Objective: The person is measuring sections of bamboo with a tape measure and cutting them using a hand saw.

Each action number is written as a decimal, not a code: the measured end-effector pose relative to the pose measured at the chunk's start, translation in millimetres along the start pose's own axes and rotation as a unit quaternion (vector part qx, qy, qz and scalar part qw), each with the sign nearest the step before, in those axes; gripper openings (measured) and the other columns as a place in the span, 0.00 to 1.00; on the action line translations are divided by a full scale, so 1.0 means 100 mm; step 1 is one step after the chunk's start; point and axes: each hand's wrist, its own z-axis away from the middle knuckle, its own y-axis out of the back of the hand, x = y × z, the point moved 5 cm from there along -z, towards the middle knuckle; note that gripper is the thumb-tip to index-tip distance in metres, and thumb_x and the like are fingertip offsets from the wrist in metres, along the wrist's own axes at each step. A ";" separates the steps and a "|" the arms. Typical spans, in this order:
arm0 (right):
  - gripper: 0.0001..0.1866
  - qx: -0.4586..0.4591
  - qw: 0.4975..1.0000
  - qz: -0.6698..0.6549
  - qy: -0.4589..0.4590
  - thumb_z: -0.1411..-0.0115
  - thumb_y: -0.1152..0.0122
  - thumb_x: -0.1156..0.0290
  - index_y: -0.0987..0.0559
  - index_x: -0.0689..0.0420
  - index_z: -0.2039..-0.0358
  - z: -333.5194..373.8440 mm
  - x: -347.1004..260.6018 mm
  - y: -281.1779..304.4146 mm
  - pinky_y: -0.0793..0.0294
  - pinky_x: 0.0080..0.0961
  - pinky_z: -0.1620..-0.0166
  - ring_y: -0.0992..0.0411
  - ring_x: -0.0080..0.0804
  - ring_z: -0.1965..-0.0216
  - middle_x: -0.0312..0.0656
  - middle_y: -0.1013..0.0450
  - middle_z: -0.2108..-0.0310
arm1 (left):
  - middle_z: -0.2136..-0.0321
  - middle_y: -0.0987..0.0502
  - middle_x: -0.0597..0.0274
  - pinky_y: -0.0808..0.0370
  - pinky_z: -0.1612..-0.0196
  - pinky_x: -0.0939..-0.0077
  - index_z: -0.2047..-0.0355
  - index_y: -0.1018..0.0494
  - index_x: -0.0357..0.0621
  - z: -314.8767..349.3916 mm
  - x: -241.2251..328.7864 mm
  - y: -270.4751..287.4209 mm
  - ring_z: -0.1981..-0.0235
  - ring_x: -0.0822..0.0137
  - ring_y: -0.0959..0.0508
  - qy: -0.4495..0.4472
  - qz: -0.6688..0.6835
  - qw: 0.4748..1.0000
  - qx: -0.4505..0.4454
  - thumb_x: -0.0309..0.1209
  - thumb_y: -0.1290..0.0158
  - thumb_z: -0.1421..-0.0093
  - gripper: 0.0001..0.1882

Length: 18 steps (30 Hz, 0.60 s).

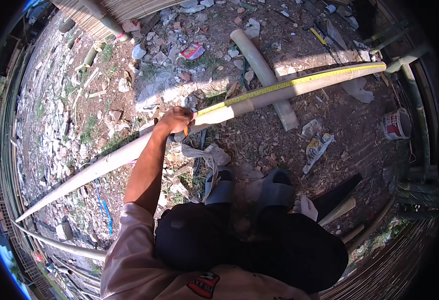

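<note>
My left hand (175, 121) is closed around a tape measure (180, 136) with a dark case and a bit of orange. It rests against a long, pale bamboo pole (114, 160) that crosses in front of me from lower left to upper right. The yellow tape blade (289, 84) is drawn out along the top of the pole, reaching near its far right end. Under the pole lies a shorter, thicker bamboo piece (259, 65), crossing it at an angle. My right hand does not show.
A handsaw (337, 200) with a dark blade lies by my right knee, beside cut bamboo. A white-and-red bucket (397, 125) stands at right. Crumpled wrappers (318, 150), stones and wood chips litter the ground. Another bamboo pole (67, 246) lies at lower left.
</note>
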 end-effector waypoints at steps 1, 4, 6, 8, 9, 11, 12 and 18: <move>0.26 0.003 1.000 0.013 -0.001 0.29 0.39 0.52 0.20 0.61 0.43 0.00 0.00 -0.01 0.21 0.25 0.62 0.20 0.26 0.66 0.41 0.18 0.62 | 0.52 0.18 0.50 0.23 0.42 0.58 0.50 0.19 0.50 0.04 0.01 0.01 0.47 0.49 0.20 0.065 0.026 0.997 0.027 0.54 0.61 0.24 0.26; 0.19 0.005 1.000 -0.003 0.000 0.30 0.38 0.57 0.19 0.62 0.51 0.01 -0.03 -0.03 0.23 0.24 0.64 0.23 0.24 0.68 0.40 0.20 0.65 | 0.58 0.17 0.46 0.25 0.49 0.54 0.60 0.19 0.44 0.18 0.16 0.07 0.55 0.47 0.18 0.111 0.108 0.987 0.046 0.56 0.59 0.25 0.29; 0.19 0.003 1.000 0.002 0.000 0.29 0.38 0.57 0.19 0.62 0.52 0.03 -0.06 -0.05 0.23 0.24 0.64 0.23 0.24 0.69 0.40 0.20 0.65 | 0.48 0.17 0.53 0.24 0.39 0.56 0.48 0.17 0.60 0.26 0.25 0.12 0.44 0.51 0.19 0.179 0.073 0.980 0.040 0.58 0.57 0.26 0.26; 0.19 0.002 1.000 0.005 0.000 0.29 0.38 0.57 0.19 0.62 0.52 0.04 -0.09 -0.07 0.23 0.24 0.64 0.23 0.23 0.69 0.40 0.20 0.66 | 0.48 0.17 0.55 0.24 0.39 0.57 0.48 0.17 0.61 0.33 0.31 0.14 0.45 0.51 0.18 0.199 0.082 0.975 0.051 0.58 0.56 0.27 0.25; 0.19 0.004 1.000 0.000 -0.001 0.29 0.37 0.57 0.19 0.62 0.53 0.04 -0.10 -0.08 0.23 0.24 0.64 0.24 0.23 0.69 0.40 0.20 0.66 | 0.49 0.16 0.57 0.23 0.40 0.58 0.48 0.17 0.62 0.36 0.30 0.16 0.47 0.52 0.18 0.212 0.092 0.969 0.083 0.59 0.55 0.28 0.25; 0.19 0.006 1.000 -0.006 -0.002 0.29 0.37 0.57 0.18 0.62 0.53 0.05 -0.11 -0.09 0.23 0.23 0.64 0.24 0.22 0.70 0.39 0.20 0.66 | 0.50 0.16 0.56 0.22 0.41 0.59 0.48 0.16 0.63 0.35 0.28 0.09 0.48 0.52 0.17 0.203 0.099 0.971 0.083 0.60 0.53 0.29 0.25; 0.19 0.005 1.000 -0.005 -0.001 0.29 0.37 0.57 0.18 0.62 0.53 0.05 -0.11 -0.10 0.23 0.23 0.65 0.24 0.22 0.70 0.39 0.20 0.66 | 0.51 0.15 0.56 0.21 0.43 0.60 0.49 0.16 0.63 0.34 0.25 0.05 0.50 0.52 0.16 0.187 0.100 0.972 0.103 0.60 0.51 0.30 0.25; 0.19 0.003 1.000 -0.012 -0.004 0.29 0.37 0.57 0.18 0.61 0.53 0.03 -0.07 -0.08 0.23 0.23 0.66 0.24 0.21 0.71 0.38 0.21 0.67 | 0.60 0.14 0.50 0.18 0.51 0.59 0.54 0.14 0.54 0.30 0.17 -0.25 0.57 0.53 0.14 0.181 0.018 0.963 0.198 0.61 0.46 0.33 0.26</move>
